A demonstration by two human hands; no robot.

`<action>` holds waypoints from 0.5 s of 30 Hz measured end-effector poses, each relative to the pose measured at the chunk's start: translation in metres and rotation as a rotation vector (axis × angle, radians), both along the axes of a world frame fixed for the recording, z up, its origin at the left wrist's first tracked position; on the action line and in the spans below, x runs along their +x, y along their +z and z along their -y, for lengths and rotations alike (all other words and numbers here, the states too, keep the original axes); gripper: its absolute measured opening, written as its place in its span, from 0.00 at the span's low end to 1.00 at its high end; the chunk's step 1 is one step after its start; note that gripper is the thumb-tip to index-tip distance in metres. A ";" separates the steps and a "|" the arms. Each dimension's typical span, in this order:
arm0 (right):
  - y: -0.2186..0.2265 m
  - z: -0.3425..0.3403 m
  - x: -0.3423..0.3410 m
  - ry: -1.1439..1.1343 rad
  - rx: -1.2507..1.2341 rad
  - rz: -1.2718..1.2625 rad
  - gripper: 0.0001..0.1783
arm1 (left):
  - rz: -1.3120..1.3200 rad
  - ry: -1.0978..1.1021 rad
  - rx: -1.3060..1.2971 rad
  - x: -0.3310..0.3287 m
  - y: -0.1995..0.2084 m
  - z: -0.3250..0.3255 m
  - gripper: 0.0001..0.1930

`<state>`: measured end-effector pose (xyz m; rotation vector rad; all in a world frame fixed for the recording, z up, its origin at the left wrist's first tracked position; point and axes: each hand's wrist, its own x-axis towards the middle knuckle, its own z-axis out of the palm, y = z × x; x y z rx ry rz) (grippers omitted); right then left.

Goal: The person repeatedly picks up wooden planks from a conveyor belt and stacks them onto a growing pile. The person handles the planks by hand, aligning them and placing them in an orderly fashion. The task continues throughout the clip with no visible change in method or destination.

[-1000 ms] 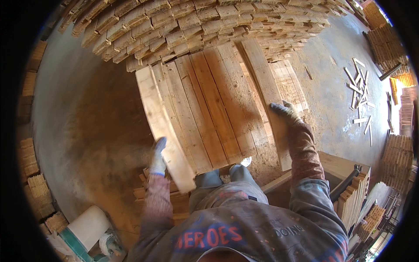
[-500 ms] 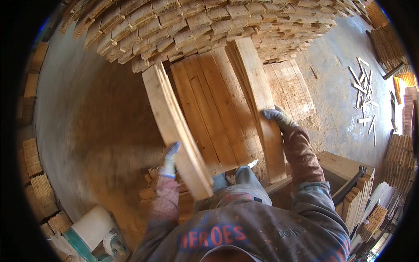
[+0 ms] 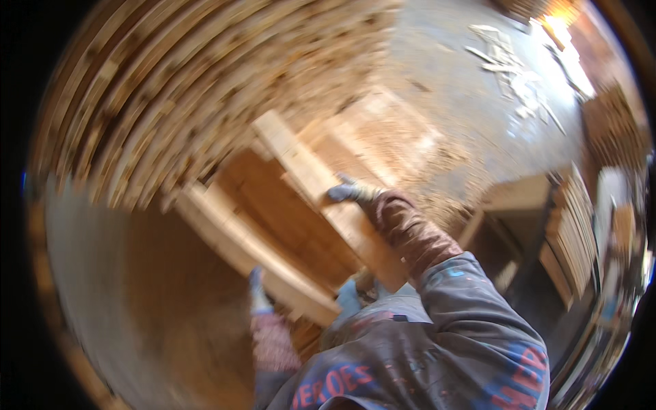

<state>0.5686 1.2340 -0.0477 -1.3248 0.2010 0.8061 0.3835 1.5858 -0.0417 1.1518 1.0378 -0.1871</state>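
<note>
Two long wooden boards or board bundles stand in front of me, on either side of a flat plank surface (image 3: pixel 287 215). My right hand (image 3: pixel 352 191), in a pale glove with dark bluish fingertips, is closed over the right board (image 3: pixel 297 160). My left hand (image 3: pixel 258 290), gloved alike, is at the outer side of the left boards (image 3: pixel 236 242); its fingers look stretched out along them, though motion blurs them. Whether it presses on the wood is hard to see. The near ends of both boards reach close to my legs.
A large stack of sawn boards (image 3: pixel 205 89) rises beyond. Sawdust-covered planks (image 3: pixel 386 133) lie right of the boards. Loose strips (image 3: pixel 502 65) are scattered on the grey floor, far right. A wooden box (image 3: pixel 516 198) and upright boards (image 3: pixel 570 232) stand at my right.
My view has turned, so the scene has swung round to the left. The left and right boards look closer together, with both hands still beside or on them.
</note>
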 end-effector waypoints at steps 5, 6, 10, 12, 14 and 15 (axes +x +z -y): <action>0.048 0.161 -0.108 -0.460 0.067 0.183 0.62 | 0.102 -0.078 -0.453 -0.051 0.005 -0.061 0.41; 0.117 0.174 -0.122 -0.557 -0.018 0.249 0.54 | 0.112 -0.051 -0.469 -0.068 0.014 -0.072 0.40; 0.201 0.305 -0.275 -1.287 -0.089 0.239 0.36 | 0.051 -0.284 -0.515 -0.028 0.015 -0.019 0.38; 0.206 0.370 -0.372 -1.643 -0.309 0.437 0.35 | 0.036 -0.432 -0.536 -0.001 0.018 0.020 0.37; 0.257 0.356 -0.406 -1.812 -0.435 0.380 0.40 | 0.042 -0.541 -0.527 0.021 0.028 0.043 0.36; 0.255 0.379 -0.458 -1.911 -0.509 0.307 0.40 | 0.033 -0.618 -0.546 0.033 0.029 0.061 0.36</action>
